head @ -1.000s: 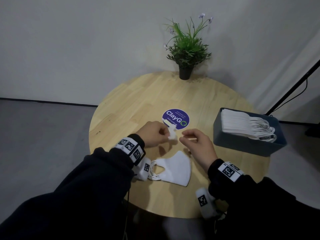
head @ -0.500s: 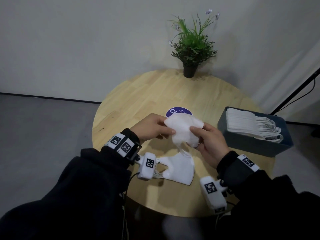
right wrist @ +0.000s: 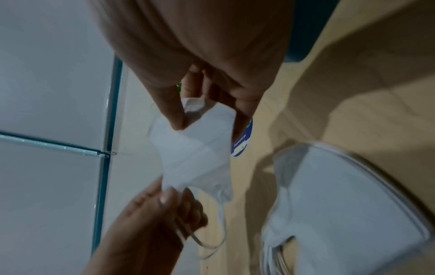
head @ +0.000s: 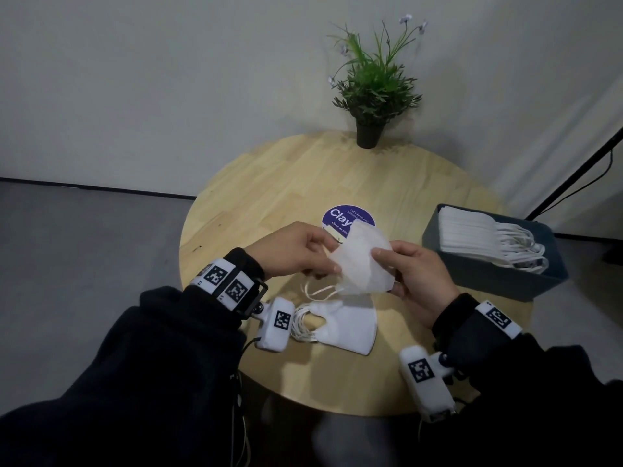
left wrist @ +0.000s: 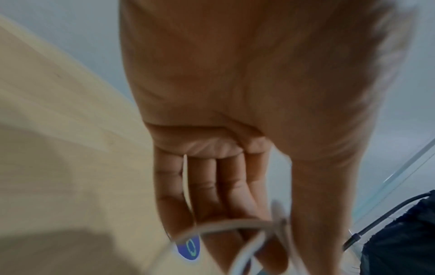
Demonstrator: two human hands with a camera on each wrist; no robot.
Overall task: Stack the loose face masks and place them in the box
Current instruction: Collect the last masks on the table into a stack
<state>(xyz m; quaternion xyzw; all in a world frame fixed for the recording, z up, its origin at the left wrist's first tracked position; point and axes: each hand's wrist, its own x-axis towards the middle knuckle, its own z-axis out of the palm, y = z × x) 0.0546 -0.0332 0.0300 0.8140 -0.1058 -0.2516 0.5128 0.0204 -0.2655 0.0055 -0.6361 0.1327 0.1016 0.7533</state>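
Both hands hold one white face mask (head: 362, 264) (right wrist: 195, 148) in the air above the round wooden table (head: 269, 183). My left hand (head: 296, 251) pinches its left edge, with the ear loops (head: 320, 289) (left wrist: 226, 225) hanging below. My right hand (head: 414, 267) (right wrist: 207, 93) pinches its right edge between thumb and fingers. A second white mask (head: 340, 326) (right wrist: 348, 204) lies flat on the table just under them. The dark blue box (head: 505, 278) stands at the right, holding a stack of white masks (head: 478, 237).
A potted plant (head: 371, 96) stands at the table's far edge. A purple round sticker (head: 340, 215) marks the table centre, partly hidden by the held mask. A black stand leg and cable (head: 580, 173) run down at the right, behind the box.
A small folded mask, pinched low near the sticker a second ago, has been lifted and spread out between both hands. The mask on the table has not moved.
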